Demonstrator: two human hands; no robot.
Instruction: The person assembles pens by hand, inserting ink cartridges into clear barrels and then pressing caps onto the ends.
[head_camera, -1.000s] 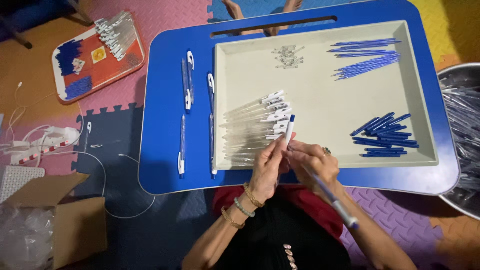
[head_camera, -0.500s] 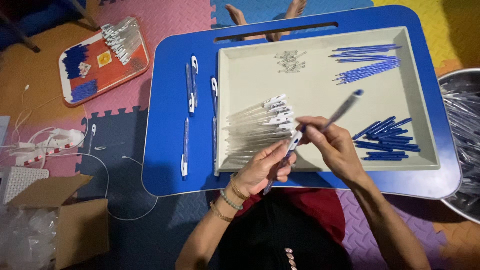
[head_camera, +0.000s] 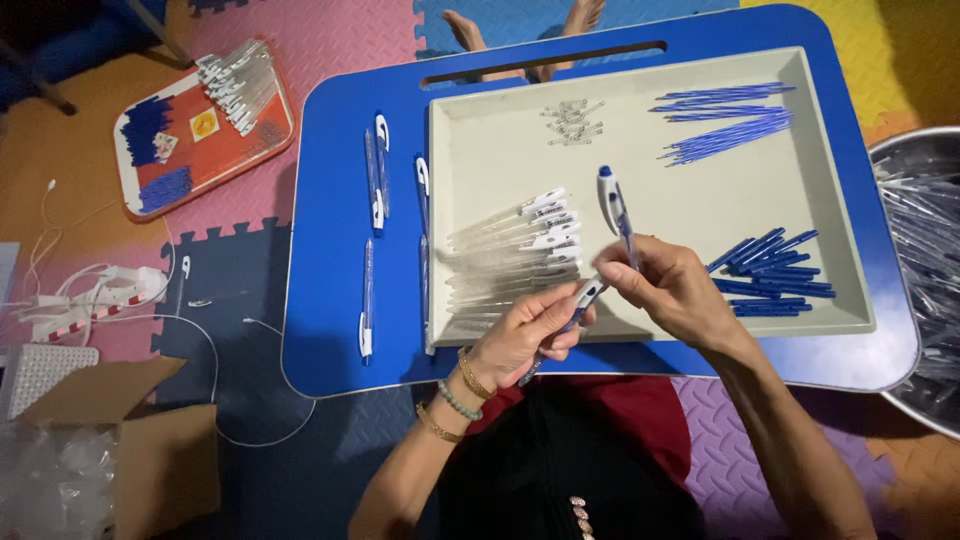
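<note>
Right hand (head_camera: 672, 290) pinches upright pen (head_camera: 614, 205) above grey tray (head_camera: 500, 130); left hand (head_camera: 525, 335) grips pen barrel (head_camera: 585, 298), probably touching it.

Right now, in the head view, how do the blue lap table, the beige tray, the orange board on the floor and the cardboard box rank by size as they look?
1. Blue lap table
2. Beige tray
3. Orange board and cardboard box: they look alike, and the box is cut off by the frame, so no ranking.

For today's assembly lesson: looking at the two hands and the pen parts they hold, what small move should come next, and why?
Probably bring the two parts together. The right hand holds a pen piece tilted upward, the left hand holds another piece just below it, and their ends are close but apart.
</note>
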